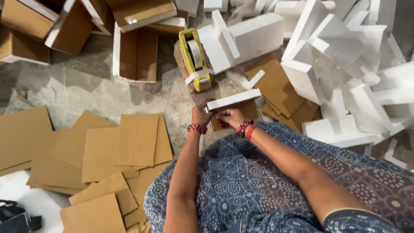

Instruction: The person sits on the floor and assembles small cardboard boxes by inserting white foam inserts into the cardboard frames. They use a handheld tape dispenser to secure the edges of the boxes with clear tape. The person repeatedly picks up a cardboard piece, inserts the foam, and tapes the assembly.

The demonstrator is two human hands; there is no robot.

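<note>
Both of my hands hold a small flat box [236,103] with a white top edge and brown cardboard sides, just past my knees. My left hand [201,115] grips its left end. My right hand [231,118] presses on its near brown side. Both wrists carry red bead bracelets. A yellow tape dispenser [194,58] with a roll of pale tape stands on the floor just beyond the box, a strip of tape hanging off its front.
Flat brown cardboard sheets [108,151] lie spread on the floor at the left. White foam blocks [345,56] are heaped at the right and back. Open white-edged cardboard boxes [136,54] sit at the top left. My blue patterned garment [267,181] fills the lower middle.
</note>
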